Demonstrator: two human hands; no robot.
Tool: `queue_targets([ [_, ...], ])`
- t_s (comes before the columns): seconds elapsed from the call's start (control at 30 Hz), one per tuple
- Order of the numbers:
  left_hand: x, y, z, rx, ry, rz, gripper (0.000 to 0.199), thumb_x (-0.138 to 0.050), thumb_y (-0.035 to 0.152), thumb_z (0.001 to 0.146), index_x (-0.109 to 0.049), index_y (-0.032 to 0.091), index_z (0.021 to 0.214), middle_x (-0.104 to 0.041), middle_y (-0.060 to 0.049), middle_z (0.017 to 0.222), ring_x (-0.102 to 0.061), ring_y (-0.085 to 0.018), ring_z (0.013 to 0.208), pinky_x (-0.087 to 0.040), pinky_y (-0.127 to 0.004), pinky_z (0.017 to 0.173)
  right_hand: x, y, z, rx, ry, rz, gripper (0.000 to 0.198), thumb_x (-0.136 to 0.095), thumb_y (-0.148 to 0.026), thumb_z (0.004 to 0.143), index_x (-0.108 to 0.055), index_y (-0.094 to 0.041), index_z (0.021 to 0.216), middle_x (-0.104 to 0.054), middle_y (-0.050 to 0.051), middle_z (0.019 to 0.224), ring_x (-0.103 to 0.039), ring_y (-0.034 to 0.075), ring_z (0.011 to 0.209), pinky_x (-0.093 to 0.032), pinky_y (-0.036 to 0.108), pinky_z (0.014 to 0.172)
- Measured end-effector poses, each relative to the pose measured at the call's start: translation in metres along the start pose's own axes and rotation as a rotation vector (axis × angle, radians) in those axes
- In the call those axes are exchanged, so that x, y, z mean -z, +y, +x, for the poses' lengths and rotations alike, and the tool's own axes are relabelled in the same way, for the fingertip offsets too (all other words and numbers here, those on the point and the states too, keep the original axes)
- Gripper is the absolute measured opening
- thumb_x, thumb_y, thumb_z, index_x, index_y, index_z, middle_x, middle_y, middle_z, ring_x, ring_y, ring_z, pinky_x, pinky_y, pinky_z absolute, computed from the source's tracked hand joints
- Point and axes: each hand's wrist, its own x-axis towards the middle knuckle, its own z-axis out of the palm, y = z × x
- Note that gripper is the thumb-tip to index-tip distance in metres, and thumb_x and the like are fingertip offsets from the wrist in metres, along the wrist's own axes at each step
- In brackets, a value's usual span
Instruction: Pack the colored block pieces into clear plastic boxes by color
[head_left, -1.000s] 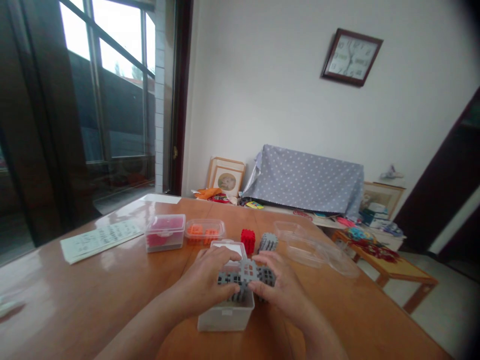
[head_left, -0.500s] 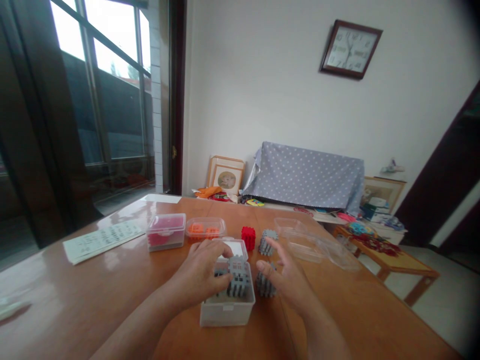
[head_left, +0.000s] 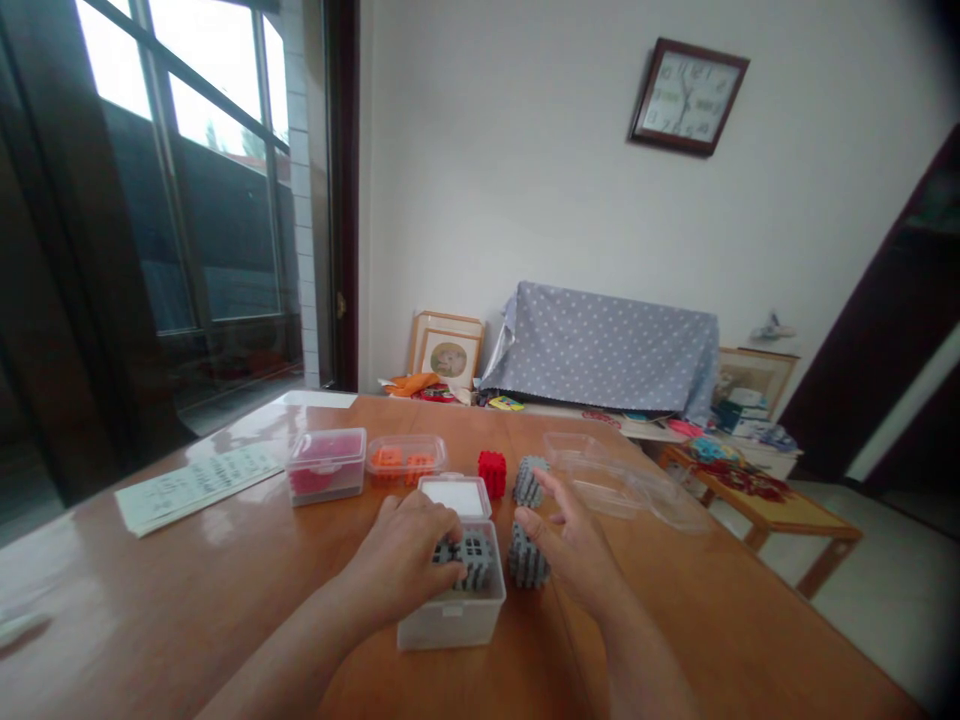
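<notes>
In the head view a clear plastic box (head_left: 450, 625) stands in front of me with its lid (head_left: 455, 497) tipped back behind it. My left hand (head_left: 409, 548) reaches over the box, thumb and fingers closed on a grey interlocking-block cube (head_left: 475, 555) inside. More grey pieces show between the fingers, partly hidden. Right of the box, my right hand (head_left: 574, 540) hovers with thumb and forefinger apart, holding nothing. Beside its fingers are two more grey cubes, a near one (head_left: 528, 560) and a far one (head_left: 529, 482), partly covered by the hand. A red cube (head_left: 492, 474) sits behind them.
A lidded box of pink pieces (head_left: 327, 467) and a clear tub of orange pieces (head_left: 406, 459) stand back left. Written paper (head_left: 199, 490) lies at the left. Empty clear containers (head_left: 600, 487) are at the back right, near the edge of the wooden table (head_left: 720, 620).
The grey cube under my left hand has gone lower into the box. My right hand has stayed nearly in place. The whole view has shifted slightly.
</notes>
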Motion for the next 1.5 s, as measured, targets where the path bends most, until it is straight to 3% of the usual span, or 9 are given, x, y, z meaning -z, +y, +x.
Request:
queue_targets([
  [0.37, -0.002, -0.001, -0.002, -0.033, 0.019, -0.004, 0.024, -0.080, 0.028, 0.073, -0.068, 0.027, 0.093, -0.070, 0.000, 0.098, -0.057, -0.026, 0.100, -0.031, -0.035, 0.081, 0.000, -0.001, 0.001, -0.027, 0.005, 0.013, 0.068, -0.063, -0.061, 0.087, -0.053, -0.026, 0.144, -0.055, 0.012, 0.147, -0.053, 0.033, 0.132, -0.047, 0.047, 0.102],
  [0.73, -0.001, 0.002, 0.000, -0.043, -0.030, 0.032, 0.004, -0.071, 0.027, 0.080, -0.072, 0.027, 0.084, -0.071, 0.000, 0.089, -0.057, -0.025, 0.098, -0.031, -0.035, 0.079, 0.012, 0.010, 0.002, -0.077, 0.022, 0.038, 0.056, -0.060, -0.055, 0.089, -0.060, -0.025, 0.137, -0.061, 0.011, 0.142, -0.058, 0.031, 0.125, -0.050, 0.046, 0.098],
  [0.9, 0.000, 0.001, -0.001, -0.062, -0.014, 0.003, 0.004, -0.069, 0.029, 0.082, -0.072, 0.027, 0.085, -0.071, 0.000, 0.088, -0.058, -0.024, 0.097, -0.033, -0.034, 0.080, 0.023, 0.027, 0.001, -0.111, -0.114, -0.004, 0.050, -0.063, -0.048, 0.088, -0.063, -0.024, 0.132, -0.063, 0.011, 0.138, -0.055, 0.031, 0.131, -0.046, 0.047, 0.103],
  [1.03, 0.005, -0.001, 0.001, -0.030, 0.048, -0.077, 0.009, -0.064, 0.031, 0.086, -0.073, 0.027, 0.088, -0.072, 0.001, 0.090, -0.059, -0.023, 0.095, -0.035, -0.034, 0.083, 0.027, 0.039, -0.002, -0.149, -0.244, 0.042, 0.058, -0.073, -0.046, 0.080, -0.064, -0.024, 0.133, -0.064, 0.010, 0.139, -0.056, 0.032, 0.130, -0.045, 0.049, 0.107],
  [1.23, 0.013, -0.018, 0.005, 0.043, 0.123, -0.183, 0.017, -0.057, 0.028, 0.089, -0.072, 0.023, 0.084, -0.073, -0.001, 0.087, -0.062, -0.020, 0.088, -0.038, -0.031, 0.078, 0.023, 0.050, -0.004, -0.215, -0.271, 0.123, 0.070, -0.082, -0.048, 0.072, -0.064, -0.022, 0.134, -0.065, 0.012, 0.136, -0.059, 0.035, 0.126, -0.047, 0.051, 0.106],
  [1.5, 0.012, -0.033, 0.008, 0.062, 0.149, -0.284, 0.022, -0.053, 0.029, 0.091, -0.069, 0.020, 0.080, -0.072, 0.001, 0.080, -0.063, -0.017, 0.077, -0.039, -0.028, 0.071, 0.020, 0.052, -0.002, -0.236, -0.338, 0.227, 0.068, -0.084, -0.050, 0.069, -0.066, -0.021, 0.127, -0.068, 0.012, 0.129, -0.062, 0.033, 0.121, -0.048, 0.050, 0.104],
])
